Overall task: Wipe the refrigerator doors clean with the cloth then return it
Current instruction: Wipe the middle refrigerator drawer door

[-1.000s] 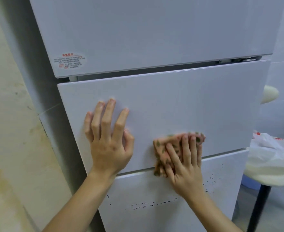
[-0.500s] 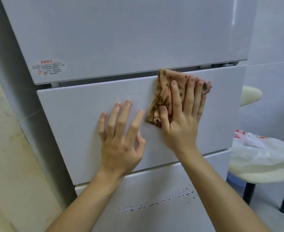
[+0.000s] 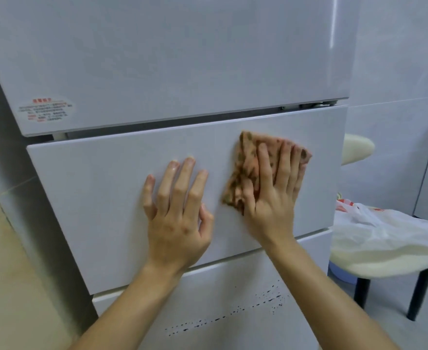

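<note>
A white refrigerator fills the view, with an upper door (image 3: 170, 59), a middle drawer door (image 3: 94, 198) and a lower door (image 3: 233, 299) that carries dark speckled marks. My right hand (image 3: 273, 198) presses a folded orange cloth with green spots (image 3: 243, 168) flat against the right part of the middle door, fingers spread over it. My left hand (image 3: 180, 215) lies flat on the same door just left of the cloth, fingers apart and holding nothing.
A round cream stool (image 3: 384, 261) with black legs stands right of the fridge, with a white plastic bag (image 3: 384, 223) on it. Another cream seat (image 3: 356, 147) shows behind. A warning sticker (image 3: 45, 109) sits on the upper door's lower left. Beige wall is at left.
My right hand moved the cloth from the middle door's lower edge up to its top, then rightward. My left hand stayed flat on the door. The camera view shifted.
</note>
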Demonstrator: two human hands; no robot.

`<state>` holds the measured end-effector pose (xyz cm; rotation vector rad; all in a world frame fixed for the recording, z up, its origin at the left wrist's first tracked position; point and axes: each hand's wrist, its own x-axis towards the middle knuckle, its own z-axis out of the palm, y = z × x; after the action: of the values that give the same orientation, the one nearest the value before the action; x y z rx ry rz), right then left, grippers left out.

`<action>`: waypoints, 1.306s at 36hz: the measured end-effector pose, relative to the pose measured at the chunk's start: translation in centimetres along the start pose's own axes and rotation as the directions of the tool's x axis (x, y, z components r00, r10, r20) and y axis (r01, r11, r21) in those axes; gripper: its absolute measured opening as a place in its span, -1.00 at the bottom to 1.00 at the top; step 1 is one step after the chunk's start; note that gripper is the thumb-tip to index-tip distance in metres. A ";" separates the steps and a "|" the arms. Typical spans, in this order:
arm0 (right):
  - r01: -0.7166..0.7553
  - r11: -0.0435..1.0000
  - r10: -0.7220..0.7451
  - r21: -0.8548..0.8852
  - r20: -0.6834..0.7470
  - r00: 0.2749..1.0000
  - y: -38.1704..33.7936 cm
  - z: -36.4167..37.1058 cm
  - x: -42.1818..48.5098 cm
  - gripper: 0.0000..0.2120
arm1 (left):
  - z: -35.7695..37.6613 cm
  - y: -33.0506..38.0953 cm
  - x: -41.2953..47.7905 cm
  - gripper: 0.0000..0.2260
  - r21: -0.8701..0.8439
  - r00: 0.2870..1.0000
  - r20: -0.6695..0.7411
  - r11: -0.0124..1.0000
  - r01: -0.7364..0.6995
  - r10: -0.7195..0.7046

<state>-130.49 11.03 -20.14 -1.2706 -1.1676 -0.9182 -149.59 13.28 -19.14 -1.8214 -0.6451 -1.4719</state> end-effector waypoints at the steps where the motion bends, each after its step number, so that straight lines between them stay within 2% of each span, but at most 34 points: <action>1: -0.020 1.000 0.020 -0.001 -0.046 0.999 -0.3 0.1 2.3 -0.44 | 0.1 0.0 0.0 -0.52 0.006 1.000 0.004 1.000 0.001 -0.001; 3: -0.018 1.000 0.015 -0.025 -0.111 0.994 -0.6 0.3 4.9 -0.45 | 0.1 0.0 0.0 -0.52 0.019 1.000 0.019 1.000 0.005 -0.006; 6: 0.014 1.000 -0.017 -0.022 -0.116 0.993 0.0 0.2 4.0 -0.47 | 0.2 0.2 0.0 -0.52 0.047 1.000 0.027 0.999 0.005 -0.007; 14: 0.075 0.997 -0.073 -0.020 0.108 0.992 5.4 -1.3 -10.1 -0.42 | 0.6 1.0 0.3 -0.54 0.013 0.999 -0.010 0.999 0.038 -0.037; 18: 0.121 0.992 -0.116 -0.025 0.152 0.982 6.9 -1.8 -9.8 -0.41 | 0.9 1.3 0.8 -0.51 -0.026 1.000 -0.009 0.999 0.024 -0.024; 21: 0.042 0.999 -0.042 -0.002 0.098 0.994 6.1 -1.7 -6.1 -0.45 | 1.2 2.0 0.9 -0.50 -0.010 1.000 0.007 1.000 0.028 -0.028; 25: -0.094 0.995 0.095 0.029 -0.048 0.994 5.1 -1.9 2.0 -0.44 | 1.5 2.3 1.1 -0.51 0.011 1.000 0.001 1.000 0.025 -0.025; 29: -0.153 0.988 0.155 0.027 -0.108 0.982 4.5 -2.0 6.5 -0.46 | 1.8 2.4 1.0 -0.53 0.030 0.999 -0.017 0.999 0.027 -0.027; 33: -0.145 0.988 0.149 0.043 -0.088 0.985 5.1 -2.0 4.5 -0.45 | 1.8 2.5 1.0 -0.53 0.043 0.999 -0.017 0.999 0.031 -0.030; 41: -0.223 0.975 0.221 0.016 0.065 0.973 8.5 -2.8 -7.7 -0.47 | 2.0 3.0 1.1 -0.52 0.047 0.998 -0.027 0.997 0.053 -0.052; 44: -0.209 0.978 0.208 0.022 0.043 0.977 8.8 -2.7 -7.0 -0.47 | 2.1 3.1 1.3 -0.52 0.057 0.998 -0.025 0.997 0.057 -0.056; 47: -0.268 0.962 0.270 0.044 -0.038 0.962 7.9 -2.3 -4.1 -0.46 | 2.3 3.4 1.5 -0.54 0.087 0.998 -0.031 0.994 0.063 -0.061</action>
<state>-123.41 9.27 -25.65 -1.3333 -0.9449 -0.7153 -145.29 12.81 -18.67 -1.7244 -0.7471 -1.4834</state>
